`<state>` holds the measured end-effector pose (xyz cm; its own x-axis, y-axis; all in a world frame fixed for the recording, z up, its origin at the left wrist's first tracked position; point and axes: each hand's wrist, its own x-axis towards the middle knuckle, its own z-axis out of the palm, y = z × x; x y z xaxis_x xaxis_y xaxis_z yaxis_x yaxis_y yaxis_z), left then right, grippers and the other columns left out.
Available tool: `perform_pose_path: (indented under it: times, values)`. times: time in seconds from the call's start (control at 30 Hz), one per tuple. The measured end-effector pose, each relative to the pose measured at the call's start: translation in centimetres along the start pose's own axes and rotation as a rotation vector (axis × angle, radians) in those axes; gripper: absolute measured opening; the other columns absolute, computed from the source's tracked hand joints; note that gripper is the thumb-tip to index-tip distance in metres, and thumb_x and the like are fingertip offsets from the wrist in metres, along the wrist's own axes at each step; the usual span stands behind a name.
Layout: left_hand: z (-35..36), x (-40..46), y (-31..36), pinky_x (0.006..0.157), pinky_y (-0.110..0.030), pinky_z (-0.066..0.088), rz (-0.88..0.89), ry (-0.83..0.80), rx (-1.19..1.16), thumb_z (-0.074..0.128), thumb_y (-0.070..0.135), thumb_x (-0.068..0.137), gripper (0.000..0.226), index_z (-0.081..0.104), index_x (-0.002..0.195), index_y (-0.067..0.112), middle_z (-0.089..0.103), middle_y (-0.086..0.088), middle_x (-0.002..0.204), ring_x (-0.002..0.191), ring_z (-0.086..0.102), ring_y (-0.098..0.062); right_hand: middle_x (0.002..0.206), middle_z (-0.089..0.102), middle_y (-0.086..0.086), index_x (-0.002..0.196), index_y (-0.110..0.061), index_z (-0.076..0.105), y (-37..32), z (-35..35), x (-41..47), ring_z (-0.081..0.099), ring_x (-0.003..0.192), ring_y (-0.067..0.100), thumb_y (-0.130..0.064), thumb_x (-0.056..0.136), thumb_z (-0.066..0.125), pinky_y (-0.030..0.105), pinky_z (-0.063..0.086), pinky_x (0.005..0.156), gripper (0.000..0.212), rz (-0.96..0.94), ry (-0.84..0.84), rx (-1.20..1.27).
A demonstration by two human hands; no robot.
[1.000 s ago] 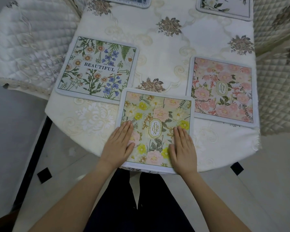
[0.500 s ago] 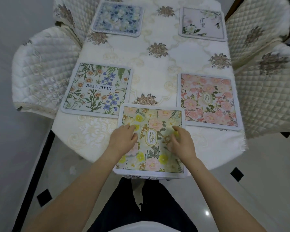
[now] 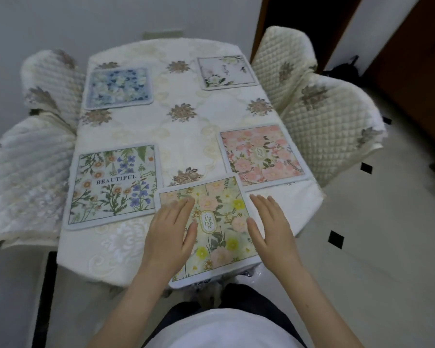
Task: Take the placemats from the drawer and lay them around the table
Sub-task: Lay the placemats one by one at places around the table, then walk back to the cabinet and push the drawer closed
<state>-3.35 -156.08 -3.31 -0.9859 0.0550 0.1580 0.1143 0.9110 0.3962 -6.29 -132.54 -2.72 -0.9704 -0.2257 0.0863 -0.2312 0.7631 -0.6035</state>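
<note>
We see five placemats on the counter [image 3: 186,136]; the yellow placemat [image 3: 211,229] lies at the near edge, now skewed. Our left hand [image 3: 171,237] and right hand [image 3: 274,232], curled before, lie flat, fingers straight.

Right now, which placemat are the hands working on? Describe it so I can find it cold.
Start at the table with the cream embroidered cloth and go to its near edge. The mat there lies tilted, under the flat left hand, with the right hand at its right edge. Only it has yellow flowers and an oval GARDEN label; its neighbours are the BEAUTIFUL mat and the pink mat.
</note>
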Motion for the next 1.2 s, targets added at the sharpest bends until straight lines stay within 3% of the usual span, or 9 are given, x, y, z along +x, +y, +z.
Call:
perform_pose_path:
  times: [0.1, 0.3, 0.5, 0.73, 0.97, 1.2]
  values:
    - [1.0, -1.8, -0.1, 0.116, -0.042, 0.014, 0.063, -0.103, 0.047, 0.026, 0.041, 0.098, 0.054, 0.035, 0.147, 0.022, 0.042, 0.0, 0.148, 0.14, 0.033, -0.022, 0.153, 0.034, -0.006, 0.148, -0.024, 0.035, 0.5, 0.8, -3.9, 0.018, 0.147, 0.016, -0.049, 0.097, 0.027, 0.036, 0.02, 0.118, 0.057, 0.067, 0.035, -0.031]
    - [2.5, -1.9, 0.8, 0.115, -0.04, 0.015, 0.19, -0.253, 0.033, 0.02, 0.046, 0.099, 0.057, 0.035, 0.147, 0.019, 0.041, 0.0, 0.149, 0.139, 0.034, -0.021, 0.146, 0.037, -0.011, 0.145, -0.024, 0.04, 1.9, 0.7, -9.6, 0.027, 0.143, 0.015, -0.048, 0.096, 0.028, 0.033, 0.025, 0.115, 0.056, 0.271, 0.128, -0.022]
    - [4.2, 1.8, 5.4, 0.112, -0.04, 0.021, 0.341, -0.311, 0.005, 0.025, 0.045, 0.097, 0.058, 0.04, 0.145, 0.016, 0.046, -0.002, 0.145, 0.136, 0.039, -0.025, 0.144, 0.046, 0.0, 0.142, -0.016, 0.046, 4.4, -2.3, -12.5, 0.034, 0.138, 0.015, -0.045, 0.096, 0.029, 0.034, 0.03, 0.112, 0.056, 0.448, 0.289, -0.067]
    - [8.6, 5.5, 14.4, 0.11, -0.047, 0.032, 0.535, -0.37, -0.009, 0.029, 0.043, 0.096, 0.056, 0.044, 0.143, 0.016, 0.05, -0.003, 0.142, 0.131, 0.045, -0.027, 0.147, 0.043, -0.005, 0.144, -0.021, 0.042, 9.8, -6.4, -16.5, 0.03, 0.142, 0.013, -0.048, 0.095, 0.028, 0.037, 0.031, 0.114, 0.057, 0.648, 0.411, -0.016]
    - [13.7, 8.1, 26.2, 0.109, -0.042, 0.03, 0.697, -0.415, -0.063, 0.035, 0.04, 0.094, 0.053, 0.052, 0.136, 0.014, 0.055, -0.004, 0.135, 0.125, 0.05, -0.026, 0.146, 0.045, -0.004, 0.144, -0.019, 0.042, 17.1, -12.7, -18.9, 0.034, 0.14, 0.013, -0.045, 0.096, 0.029, 0.039, 0.033, 0.114, 0.057, 0.754, 0.502, 0.002]
    - [17.9, 10.6, 37.0, 0.106, -0.045, 0.037, 0.828, -0.446, -0.123, 0.038, 0.039, 0.094, 0.051, 0.051, 0.136, 0.013, 0.056, -0.003, 0.134, 0.124, 0.05, -0.022, 0.148, 0.04, -0.007, 0.146, -0.022, 0.038, 24.0, -18.5, -20.5, 0.027, 0.143, 0.01, -0.04, 0.097, 0.033, 0.029, 0.024, 0.115, 0.053, 0.829, 0.533, -0.002]
